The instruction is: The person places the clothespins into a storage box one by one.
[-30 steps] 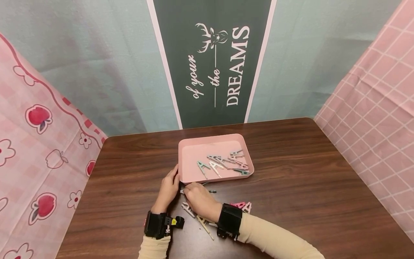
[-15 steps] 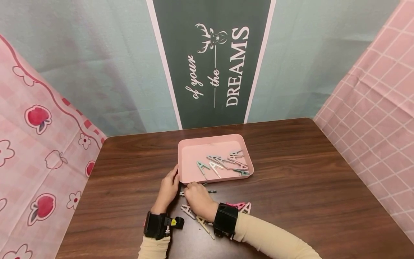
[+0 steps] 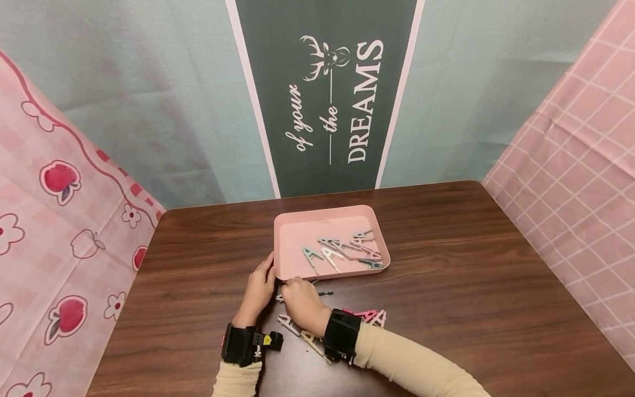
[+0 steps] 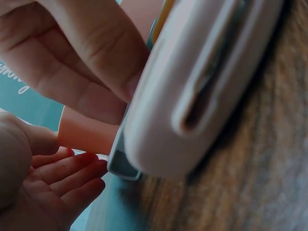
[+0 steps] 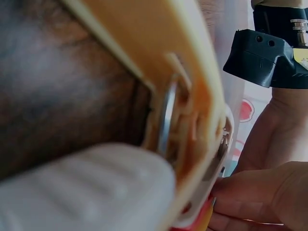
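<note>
My left hand (image 3: 259,284) rests at the near left corner of the pink tray (image 3: 301,231); in the left wrist view its fingers (image 4: 67,185) lie extended beside the tray wall. Just in front of the tray, my right hand (image 3: 303,303) reaches down with thumb and fingertips together on a grey-green clothespin (image 4: 125,166). Its dark end (image 3: 326,293) sticks out past the hand. A pale clothespin (image 4: 168,96) fills much of the left wrist view, close to the camera. Inside the tray lie several clothespins, among them a green one (image 3: 310,255) and a white one (image 3: 329,255).
On the wooden table (image 3: 446,264), a greyish clothespin (image 3: 288,324) and a yellow clothespin (image 3: 313,344) lie near my right wrist. A bright pink clothespin (image 3: 366,315) and a light pink one (image 3: 380,318) lie behind the right forearm. Patterned cloths surround the table.
My right wrist and forearm have shifted slightly left, while the fingertips stay in front of the tray. The dark clothespin end has tilted a little. My left hand and the tray stay put.
</note>
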### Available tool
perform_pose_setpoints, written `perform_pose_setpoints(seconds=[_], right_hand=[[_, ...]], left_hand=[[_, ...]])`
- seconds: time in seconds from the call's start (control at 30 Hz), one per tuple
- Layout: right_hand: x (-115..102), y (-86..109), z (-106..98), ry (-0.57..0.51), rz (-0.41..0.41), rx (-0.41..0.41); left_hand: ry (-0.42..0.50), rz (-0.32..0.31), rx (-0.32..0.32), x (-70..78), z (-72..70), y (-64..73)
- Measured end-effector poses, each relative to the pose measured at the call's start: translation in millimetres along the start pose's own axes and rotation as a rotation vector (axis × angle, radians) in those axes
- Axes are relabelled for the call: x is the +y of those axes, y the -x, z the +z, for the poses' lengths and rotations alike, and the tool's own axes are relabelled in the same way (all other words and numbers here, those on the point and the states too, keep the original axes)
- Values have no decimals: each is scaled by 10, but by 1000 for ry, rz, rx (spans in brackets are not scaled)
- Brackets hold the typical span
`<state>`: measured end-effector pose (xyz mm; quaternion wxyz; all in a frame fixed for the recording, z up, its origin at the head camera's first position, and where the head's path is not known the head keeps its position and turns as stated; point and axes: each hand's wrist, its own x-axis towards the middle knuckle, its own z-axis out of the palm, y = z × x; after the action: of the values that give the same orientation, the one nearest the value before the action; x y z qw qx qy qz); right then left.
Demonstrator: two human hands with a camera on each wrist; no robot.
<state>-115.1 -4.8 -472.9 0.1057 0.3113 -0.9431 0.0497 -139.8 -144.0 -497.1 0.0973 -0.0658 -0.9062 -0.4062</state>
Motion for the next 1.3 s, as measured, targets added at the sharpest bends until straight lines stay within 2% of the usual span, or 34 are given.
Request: perform_pose_setpoints(seconds=[0.27, 0.43, 0.6, 0.73, 0.97, 1.3], right_hand=[[-2, 2, 3, 0, 4, 8], [15, 15, -18, -26, -23, 40], [38, 39, -64, -74, -49, 80], [59, 71, -123, -100, -29, 89], [122, 116, -238, -140, 24, 61], [270, 107, -369, -232, 46, 124]], left_hand=[[8, -14, -6, 13, -9, 0], [12, -16, -9, 10, -8, -13], [66, -29, -11, -15, -5, -24], [104, -48, -17, -30, -10, -20], [92, -43, -20, -29, -18, -22], [70, -41, -29, -32, -8, -5]])
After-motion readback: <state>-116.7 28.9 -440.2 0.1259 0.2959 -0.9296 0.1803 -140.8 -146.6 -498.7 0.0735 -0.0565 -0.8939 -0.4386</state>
